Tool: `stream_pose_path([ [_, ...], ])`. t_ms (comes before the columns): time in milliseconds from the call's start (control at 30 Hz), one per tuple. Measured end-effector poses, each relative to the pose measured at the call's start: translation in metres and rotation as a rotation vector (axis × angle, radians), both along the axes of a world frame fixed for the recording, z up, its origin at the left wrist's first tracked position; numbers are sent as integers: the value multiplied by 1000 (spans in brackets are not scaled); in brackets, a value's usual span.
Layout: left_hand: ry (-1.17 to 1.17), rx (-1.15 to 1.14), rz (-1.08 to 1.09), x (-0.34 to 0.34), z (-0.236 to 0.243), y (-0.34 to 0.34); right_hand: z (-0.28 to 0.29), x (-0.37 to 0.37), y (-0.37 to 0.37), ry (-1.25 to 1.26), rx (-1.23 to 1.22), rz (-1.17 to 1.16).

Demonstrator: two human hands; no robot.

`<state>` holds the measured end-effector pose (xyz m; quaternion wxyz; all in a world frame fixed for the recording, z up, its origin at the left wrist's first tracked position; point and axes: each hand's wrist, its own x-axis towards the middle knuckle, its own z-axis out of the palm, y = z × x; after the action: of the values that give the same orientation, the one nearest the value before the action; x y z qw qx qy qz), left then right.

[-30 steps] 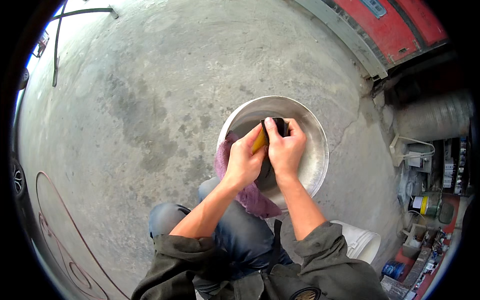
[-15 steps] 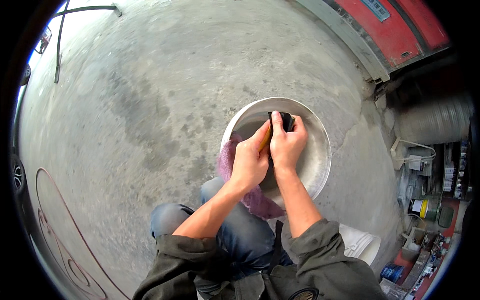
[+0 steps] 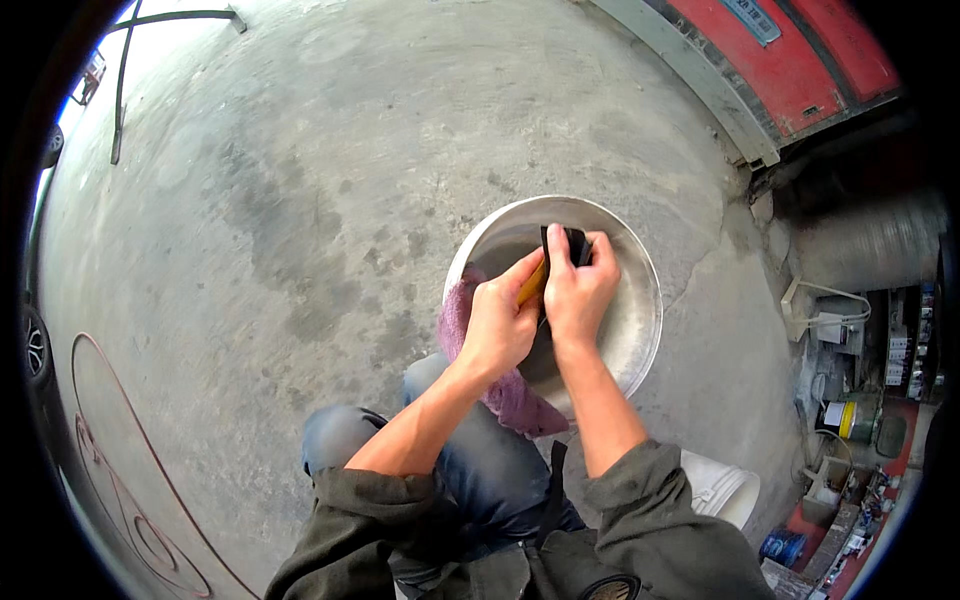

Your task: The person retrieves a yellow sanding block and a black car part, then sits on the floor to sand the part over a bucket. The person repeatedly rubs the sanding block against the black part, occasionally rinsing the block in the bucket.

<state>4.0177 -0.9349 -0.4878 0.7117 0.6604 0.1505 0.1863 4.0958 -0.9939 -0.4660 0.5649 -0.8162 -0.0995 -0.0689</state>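
Both of my hands meet over a round metal basin (image 3: 643, 330). My left hand (image 3: 500, 320) is closed on a yellow strip-like piece (image 3: 533, 284), perhaps a tool handle; most of it is hidden by the fingers. Beside it, my right hand (image 3: 580, 298) grips a black flat-edged piece (image 3: 577, 247), with the thumb on its upper face. Yellow and black parts lie against each other, and I cannot tell whether they are joined. A purple cloth (image 3: 522, 405) drapes over the basin's near left rim, under my left wrist.
A white bucket (image 3: 735, 492) lies tilted by my right forearm. Shelves of tins and tools (image 3: 850, 420) line the right side, below a red cabinet (image 3: 770, 60). A thin hose (image 3: 125, 395) curls on the concrete floor (image 3: 330, 140) at left, near a car wheel (image 3: 37, 345).
My right hand and the black piece have shifted slightly to the right. My left hand keeps its hold on the yellow piece; the basin and cloth are nearly unchanged.
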Motion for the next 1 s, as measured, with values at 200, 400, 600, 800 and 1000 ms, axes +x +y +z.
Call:
stream_pose_path([
  [200, 38, -125, -74, 4, 9, 10, 1, -11, -2, -21, -16, 67],
  [400, 42, -155, -155, 0, 24, 7, -7, 63, -32, 7, -87, -46],
  [600, 16, -598, -149, 2, 30, 13, 5, 56, -67, 316, 212, 46],
  [800, 13, -623, -67, 0, 25, 16, 28, 43, -76, 464, 316, 163],
  [1000, 59, -561, -73, -1, 25, 17, 45, 19, -48, 177, 28, 389],
])
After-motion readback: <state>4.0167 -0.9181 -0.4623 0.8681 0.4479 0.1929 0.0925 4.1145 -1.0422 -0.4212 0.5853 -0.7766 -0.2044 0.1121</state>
